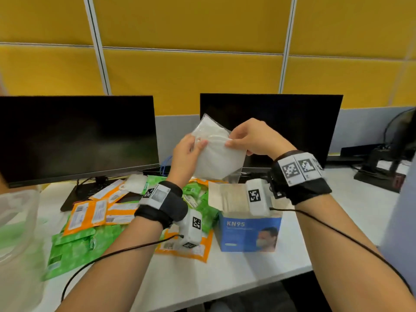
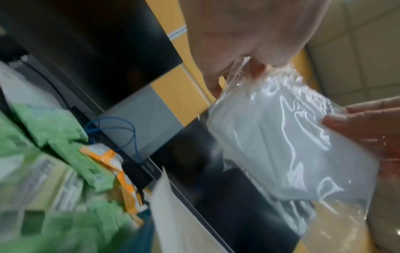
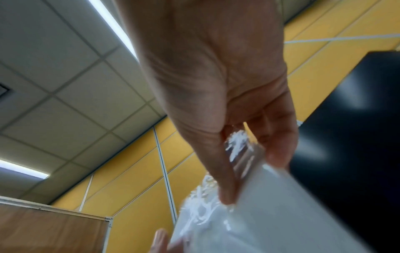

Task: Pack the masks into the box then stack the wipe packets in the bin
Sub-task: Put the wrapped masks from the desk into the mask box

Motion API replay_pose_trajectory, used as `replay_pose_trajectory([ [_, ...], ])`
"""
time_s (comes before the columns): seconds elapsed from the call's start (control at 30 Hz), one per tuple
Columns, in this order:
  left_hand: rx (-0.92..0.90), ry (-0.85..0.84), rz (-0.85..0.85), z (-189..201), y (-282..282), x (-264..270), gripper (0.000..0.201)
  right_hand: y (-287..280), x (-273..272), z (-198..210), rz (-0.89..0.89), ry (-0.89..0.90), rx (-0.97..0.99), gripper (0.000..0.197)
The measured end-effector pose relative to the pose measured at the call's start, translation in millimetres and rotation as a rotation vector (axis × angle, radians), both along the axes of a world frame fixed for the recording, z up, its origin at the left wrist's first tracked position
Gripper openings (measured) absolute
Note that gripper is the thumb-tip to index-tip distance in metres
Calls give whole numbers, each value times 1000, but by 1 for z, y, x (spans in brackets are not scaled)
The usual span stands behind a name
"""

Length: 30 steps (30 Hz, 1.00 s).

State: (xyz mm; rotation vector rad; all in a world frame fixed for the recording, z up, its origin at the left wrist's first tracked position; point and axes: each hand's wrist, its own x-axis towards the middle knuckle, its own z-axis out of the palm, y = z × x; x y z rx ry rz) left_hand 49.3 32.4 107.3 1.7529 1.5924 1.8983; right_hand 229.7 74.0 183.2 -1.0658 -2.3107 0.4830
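On the white bench (image 1: 225, 273) nearest me, the blue KN95 cardboard box (image 1: 248, 233) stands open, orange and green wipe packets (image 1: 90, 224) strewn to its left. Above it, my left hand (image 1: 185, 155) and right hand (image 1: 254, 137) each pinch a clear plastic bag of white masks (image 1: 217, 152) before two dark monitors (image 1: 76, 136).

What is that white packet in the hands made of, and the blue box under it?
The packet, held by the left hand and the right hand, looks like a white fabric-like mask inside thin clear plastic film: the film shines and wrinkles in the left wrist view. The box looks like printed glossy cardboard, with plain pale flaps folded open on top.
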Motion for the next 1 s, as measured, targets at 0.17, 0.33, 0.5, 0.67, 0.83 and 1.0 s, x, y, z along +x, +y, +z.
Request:
replay_pose_trajectory([
  [0.17,-106,-72,1,-10,17,36,36,8,38,0,-340,-202,141,11],
  [0.33,-329,0,-61,-38,30,60,54,23,55,-32,-472,-397,142,15],
  [0.5,-432,-15,-63,-55,36,65,63,25,42,-65,-431,-534,239,22],
  [0.67,-574,113,-70,-64,31,58,81,24,18,-83,-369,-573,283,22],
  [0.83,-644,102,9,-65,31,51,91,26,11,-87,-357,-390,348,17],
  [1.0,-597,-78,82,-70,26,47,82,36,11,-106,-358,-381,138,22],
])
